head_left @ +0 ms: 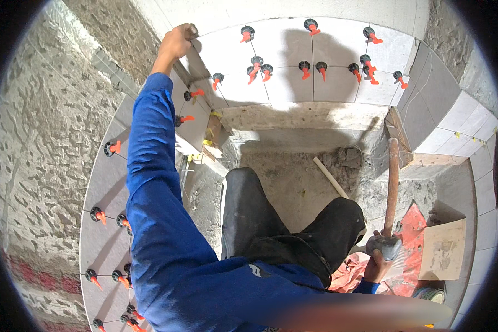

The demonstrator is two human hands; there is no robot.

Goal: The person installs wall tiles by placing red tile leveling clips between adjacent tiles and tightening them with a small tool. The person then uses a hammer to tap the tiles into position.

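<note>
On the far left the wall is bare rough render. Next to it a band of grey tiles is already set, its joints pinned by black-and-orange levelling clips.

The left hand reaches up and far, closed around the top edge of a tile at the corner. What lies under the fingers is hidden, so I cannot tell whether it holds a clip or only the tile edge.

The far wall tiles are also laid and clipped. Below them an unfinished ledge and raw floor show, so by my judgement the upper courses are done and the lower part is left.

A pale stick lies on the floor beyond the person's knees.

The right hand, low and near, grips a mallet at its head, with the handle pointing away. The mallet is well apart from the tile the left hand touches.

On the right are a red sheet, a loose board and more laid tiles.
</note>
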